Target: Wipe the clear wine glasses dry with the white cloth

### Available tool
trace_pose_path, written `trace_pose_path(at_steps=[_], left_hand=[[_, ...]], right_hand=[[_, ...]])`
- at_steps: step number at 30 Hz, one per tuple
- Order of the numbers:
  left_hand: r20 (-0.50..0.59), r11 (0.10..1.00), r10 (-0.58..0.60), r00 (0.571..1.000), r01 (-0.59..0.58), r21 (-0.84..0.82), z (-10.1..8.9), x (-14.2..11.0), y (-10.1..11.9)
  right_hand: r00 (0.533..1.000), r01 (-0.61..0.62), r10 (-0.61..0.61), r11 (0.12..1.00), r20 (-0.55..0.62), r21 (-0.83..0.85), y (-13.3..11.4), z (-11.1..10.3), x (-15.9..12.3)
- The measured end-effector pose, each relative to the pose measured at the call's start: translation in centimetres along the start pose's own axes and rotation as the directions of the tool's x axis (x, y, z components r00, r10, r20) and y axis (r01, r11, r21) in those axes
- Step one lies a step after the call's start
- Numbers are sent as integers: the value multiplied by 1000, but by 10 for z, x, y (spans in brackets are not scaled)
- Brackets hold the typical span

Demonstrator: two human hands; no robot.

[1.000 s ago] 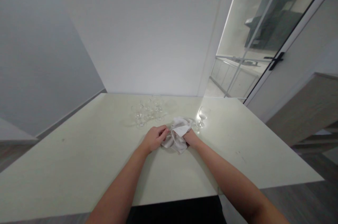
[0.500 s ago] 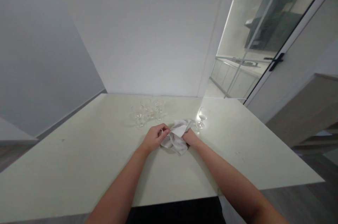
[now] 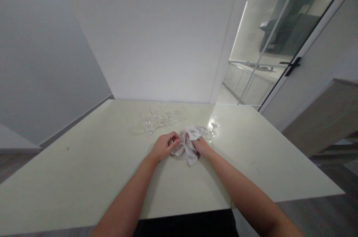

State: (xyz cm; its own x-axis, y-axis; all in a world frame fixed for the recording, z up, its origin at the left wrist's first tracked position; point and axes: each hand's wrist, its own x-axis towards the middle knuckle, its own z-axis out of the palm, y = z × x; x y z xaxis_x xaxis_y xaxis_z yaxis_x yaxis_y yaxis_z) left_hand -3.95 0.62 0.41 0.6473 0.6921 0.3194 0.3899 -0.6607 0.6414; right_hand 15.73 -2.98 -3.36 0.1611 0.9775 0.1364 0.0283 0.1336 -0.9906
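Observation:
A white cloth [image 3: 188,152] is bunched up above the middle of the table, between both hands. My right hand [image 3: 201,146] grips it from the right, its fingers mostly hidden in the folds. My left hand [image 3: 165,145] is closed at the cloth's left side, thumb against fingers. A small clear part of a stemmed glass [image 3: 181,141] shows between the left fingers and the cloth; the rest of it is covered. Just beyond the right hand a stemmed glass [image 3: 213,126] stands upright.
A cluster of clear stemmed glasses [image 3: 149,124] stands beyond my left hand. The pale table [image 3: 92,170] meets a white wall [image 3: 162,50] at its far edge. At the right is a glazed door with a black handle [image 3: 293,66].
The cloth's folds have shifted and opened at the top, with fingertips of the right hand now showing inside. Both hands stay in nearly the same place.

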Motion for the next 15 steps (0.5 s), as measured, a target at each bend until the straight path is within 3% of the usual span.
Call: trace_pose_path(at_steps=[4,7,15], left_hand=[[-2,1000,5,1000,-5,7,1,0,0],[-3,1000,4,1000,-4,12,1,0,2],[-1,1000,-8,1000,8,13,0,0,2]], right_hand=[[996,-75,77,996,-42,44,8,-2,3],[997,-63,66,996,-44,62,12,-3,5],[983,6,-2,1000,185,-18,10,-6,-1]])
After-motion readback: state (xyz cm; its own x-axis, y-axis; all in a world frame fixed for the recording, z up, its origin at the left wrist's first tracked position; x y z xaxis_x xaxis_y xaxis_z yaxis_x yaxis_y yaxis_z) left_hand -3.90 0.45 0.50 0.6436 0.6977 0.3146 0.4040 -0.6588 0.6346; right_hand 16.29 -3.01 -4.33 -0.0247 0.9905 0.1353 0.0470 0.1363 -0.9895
